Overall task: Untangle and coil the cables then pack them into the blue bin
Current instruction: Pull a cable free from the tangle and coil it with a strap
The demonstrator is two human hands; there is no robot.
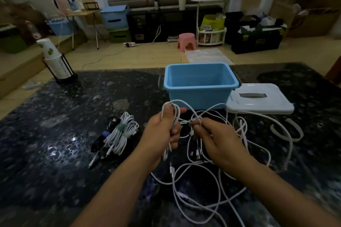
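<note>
The left hand [163, 131] is gripping a gathered bunch of the white cables [212, 177], while the right hand [219, 143] fingers are pinching a strand at the knot. I would be loosening it slowly, not pulling. The blue bin [200, 96] is waiting behind on the tabletop [64, 134].

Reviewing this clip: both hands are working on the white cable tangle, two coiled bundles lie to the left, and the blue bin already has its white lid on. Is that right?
Not quite. The head view shows the blue bin open, and the white lid lying flat on the table to its right. The rest holds: left hand and right hand hold the white cable tangle, with coiled bundles at left.
</note>
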